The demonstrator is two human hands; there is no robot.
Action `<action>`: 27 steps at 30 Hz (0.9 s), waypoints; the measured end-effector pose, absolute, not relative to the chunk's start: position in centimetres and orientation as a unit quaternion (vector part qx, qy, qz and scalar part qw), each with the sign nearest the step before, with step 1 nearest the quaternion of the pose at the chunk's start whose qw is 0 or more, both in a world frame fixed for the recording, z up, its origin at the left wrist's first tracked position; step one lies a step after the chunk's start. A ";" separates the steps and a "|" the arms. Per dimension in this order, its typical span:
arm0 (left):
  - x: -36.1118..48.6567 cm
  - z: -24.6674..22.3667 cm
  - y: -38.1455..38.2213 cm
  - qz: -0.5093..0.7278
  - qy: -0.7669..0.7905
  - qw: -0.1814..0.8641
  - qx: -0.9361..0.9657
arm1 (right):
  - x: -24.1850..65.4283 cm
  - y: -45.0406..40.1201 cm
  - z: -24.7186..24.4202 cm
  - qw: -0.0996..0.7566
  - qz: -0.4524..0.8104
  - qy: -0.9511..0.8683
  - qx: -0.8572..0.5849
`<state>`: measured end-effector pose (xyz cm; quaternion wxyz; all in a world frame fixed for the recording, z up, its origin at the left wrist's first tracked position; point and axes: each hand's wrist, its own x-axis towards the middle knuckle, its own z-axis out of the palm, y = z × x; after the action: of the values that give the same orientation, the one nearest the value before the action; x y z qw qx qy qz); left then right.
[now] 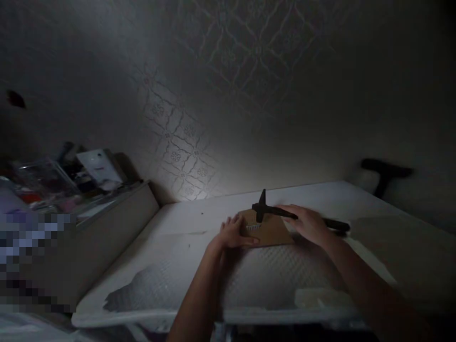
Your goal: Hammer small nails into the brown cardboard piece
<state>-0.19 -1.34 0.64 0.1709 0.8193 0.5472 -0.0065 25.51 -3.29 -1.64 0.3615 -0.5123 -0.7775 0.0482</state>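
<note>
My right hand (309, 225) is closed around the handle of a dark hammer (261, 210). The hammer's head is over a flat brown board (272, 232), and the handle's end sticks out to the right past my hand. I cannot tell whether the head touches the board. My left hand (231, 232) holds the board's left side, thumb along the near edge and fingers at the far left corner. A short row of small pale marks or bits (253, 227) shows on the board beside the hammer head; they are too small to name.
The board lies on a white table (178, 247) with a worn grey patch near its front edge. At left, a raised ledge (117, 204) carries a clear container (46, 175), a white box (99, 166) and clutter. A patterned wall rises behind; a dark T-shaped object (386, 173) is at right.
</note>
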 end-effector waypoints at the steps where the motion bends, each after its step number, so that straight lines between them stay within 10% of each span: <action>1: -0.2 0.6 -1.3 -0.007 0.546 0.171 0.820 | 25.5 -3.3 -1.7 0.362 0.046 -0.776 -0.515; 27: -0.2 0.6 -1.3 -0.009 0.546 0.170 0.821 | 25.3 -3.4 -1.6 0.355 0.051 -0.781 -0.510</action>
<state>-0.23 -1.28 0.64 0.1697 0.8205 0.5457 -0.0089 25.29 -3.42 -1.64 0.3551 -0.5105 -0.7815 0.0508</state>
